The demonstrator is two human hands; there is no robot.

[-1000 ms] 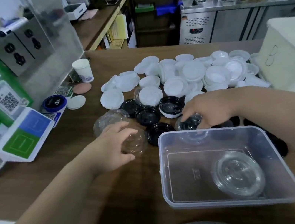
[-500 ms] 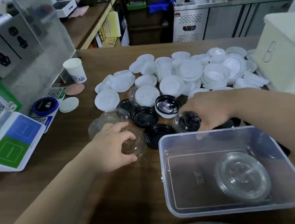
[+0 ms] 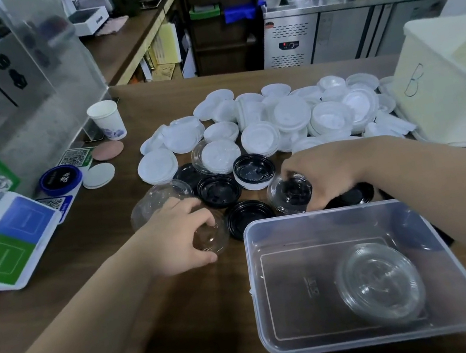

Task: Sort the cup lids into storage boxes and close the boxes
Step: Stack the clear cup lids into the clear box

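Head view. Apparently sorting the clear lids first.

Left hand curled over a clear lid low on the bench, thumb on the near side, fingers on the far side. A grip round the rim, likely to lift without crushing the dome.

Right hand pinching a second clear lid by its edge, tilted, raised just above the black lids, just beyond the far wall of the clear box.

Already in the box: a stack of clear lids, toward the near-right corner, left half bare. No cover for the box in sight.

Edges and room:
- Far wall of the box directly between right hand and stack. Judged necessary: a lift over the rim before lowering.
- Open bench between left hand and the box's left wall, so a short unobstructed path rightward.
- One more clear lid just far-left of the left hand.
- White lids heaped farther back, touching the black ones.
- White bin at far right, close to the heap.
- Paper cup far left, well apart.
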